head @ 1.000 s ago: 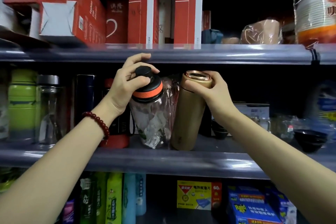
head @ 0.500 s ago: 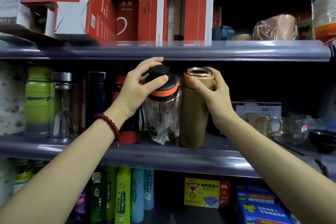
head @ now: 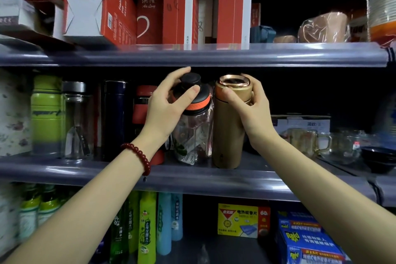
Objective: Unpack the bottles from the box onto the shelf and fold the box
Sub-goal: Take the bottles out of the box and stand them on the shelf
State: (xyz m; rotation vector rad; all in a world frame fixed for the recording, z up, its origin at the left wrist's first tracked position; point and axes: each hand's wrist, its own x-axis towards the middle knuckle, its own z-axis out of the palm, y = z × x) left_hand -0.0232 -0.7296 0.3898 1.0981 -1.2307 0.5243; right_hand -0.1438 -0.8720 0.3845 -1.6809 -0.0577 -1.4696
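A clear plastic-wrapped bottle with a black and orange lid stands on the middle shelf. My left hand grips its lid from the left, thumb across the front. Right beside it stands a gold flask with a copper-rimmed top. My right hand holds the flask near its top, fingers curled round the cap. Both bottles stand upright and almost touch each other. The box is not in view.
Left of the two bottles on the middle shelf are a red-lidded bottle, a dark flask, a glass bottle and a green flask. Glass mugs stand to the right. Red boxes fill the upper shelf.
Both bottles were pushed a little further onto the shelf and now stand upright, side by side. My hands kept their hold on the tops. The camera moved closer and slightly left.
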